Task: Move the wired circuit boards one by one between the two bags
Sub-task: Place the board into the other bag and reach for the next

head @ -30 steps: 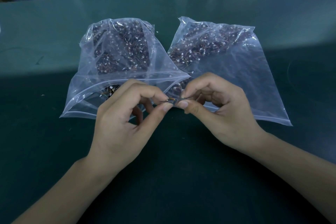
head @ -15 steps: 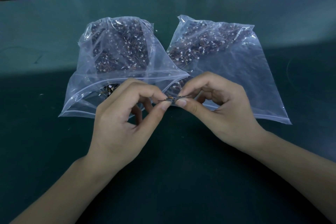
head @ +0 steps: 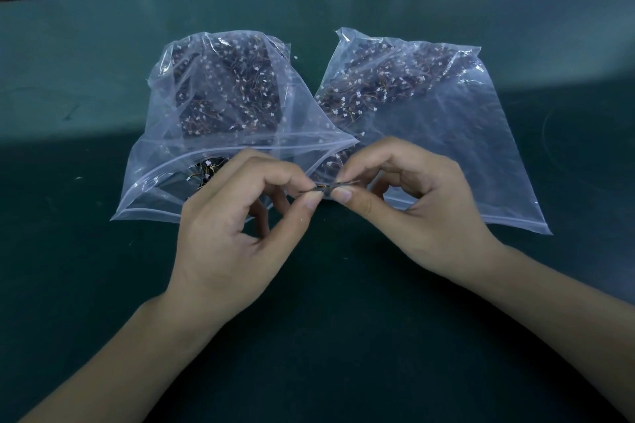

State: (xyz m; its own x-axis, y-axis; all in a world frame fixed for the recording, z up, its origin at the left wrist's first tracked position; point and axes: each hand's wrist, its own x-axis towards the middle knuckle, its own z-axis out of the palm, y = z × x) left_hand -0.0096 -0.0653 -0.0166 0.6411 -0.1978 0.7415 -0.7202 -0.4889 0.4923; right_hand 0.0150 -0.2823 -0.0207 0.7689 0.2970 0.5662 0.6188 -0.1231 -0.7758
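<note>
Hands, left [head: 226,237] and right [head: 417,216], both pinch one small dark wired circuit board [head: 328,187] above the green table [head: 343,336], just before two clear plastic bags' [head: 220,134] mouths, probably untangling it for transfer.

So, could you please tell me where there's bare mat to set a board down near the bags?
Bare green mat lies in front of both bags, between the forearms, also left of the left bag and right of the right bag. Crowded: the bag mouths, where left hand and right hand pinch a wired board.
</note>
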